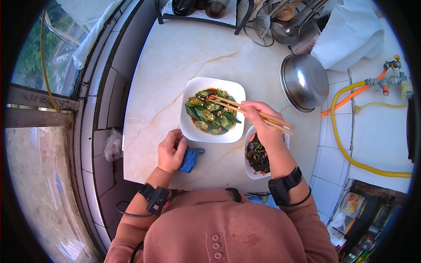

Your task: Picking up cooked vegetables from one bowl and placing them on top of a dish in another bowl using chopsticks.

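A square white plate (233, 134) holds sliced okra (205, 114) in brown sauce with bits of red. My right hand (262, 125) grips a pair of wooden chopsticks (275, 121), and their tips reach into the upper part of the okra. At the plate's lower left corner, my left hand (171, 152) is closed around a folded blue cloth (189, 161). Partly hidden under my right wrist is a second white dish (263, 176) of dark leafy greens (258, 154).
An upturned stainless steel bowl (306, 82) stands at the right. Behind are a black rack (200, 20) with jars and a holder of metal utensils (279, 26). A yellow gas hose (338, 131) runs along the right. Windows (42, 180) line the left side.
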A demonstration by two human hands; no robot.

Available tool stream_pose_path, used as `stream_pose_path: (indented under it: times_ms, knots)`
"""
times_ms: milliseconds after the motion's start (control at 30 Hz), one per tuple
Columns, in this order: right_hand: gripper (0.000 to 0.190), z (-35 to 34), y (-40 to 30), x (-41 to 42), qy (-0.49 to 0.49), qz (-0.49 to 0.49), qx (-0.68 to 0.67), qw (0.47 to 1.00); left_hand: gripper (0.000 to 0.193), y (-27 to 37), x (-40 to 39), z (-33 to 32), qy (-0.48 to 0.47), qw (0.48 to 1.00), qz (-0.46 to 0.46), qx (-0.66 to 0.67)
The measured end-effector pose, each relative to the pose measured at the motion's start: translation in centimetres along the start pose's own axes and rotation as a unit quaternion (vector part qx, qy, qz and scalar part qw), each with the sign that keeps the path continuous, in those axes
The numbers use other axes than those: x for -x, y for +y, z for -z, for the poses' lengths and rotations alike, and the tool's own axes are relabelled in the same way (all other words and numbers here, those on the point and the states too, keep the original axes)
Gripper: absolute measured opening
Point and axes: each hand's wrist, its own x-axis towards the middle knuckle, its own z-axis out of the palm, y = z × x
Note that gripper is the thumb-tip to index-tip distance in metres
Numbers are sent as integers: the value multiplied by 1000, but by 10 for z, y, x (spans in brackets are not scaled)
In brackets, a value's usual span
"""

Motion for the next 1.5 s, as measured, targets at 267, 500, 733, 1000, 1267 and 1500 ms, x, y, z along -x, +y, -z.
stream_pose_path:
  times_ms: [267, 500, 733, 1000, 1267, 1500]
  knots:
    - [25, 2, 2, -2, 14, -66, -9, 998, 21, 0, 0, 0, 0, 1000, 3, 20]
    - [27, -3, 1, -4, 20, -68, 1, 997, 22, 1, 0, 2, -2, 1000, -5, 10]
    - [27, -6, 8, -9, 43, -52, -49, 997, 21, 2, -1, 1, -2, 1000, 4, 12]
    - [26, 14, 10, -3, 163, -178, -236, 941, 21, 1, 0, 2, 3, 1000, -1, 11]
    - [25, 38, -9, 18, 93, -204, -373, 900, 21, 2, -3, 1, -6, 1000, 14, 7]
    - [33, 38, -86, 39, -154, -23, -531, 833, 21, -2, 0, 1, -2, 1000, 10, -8]
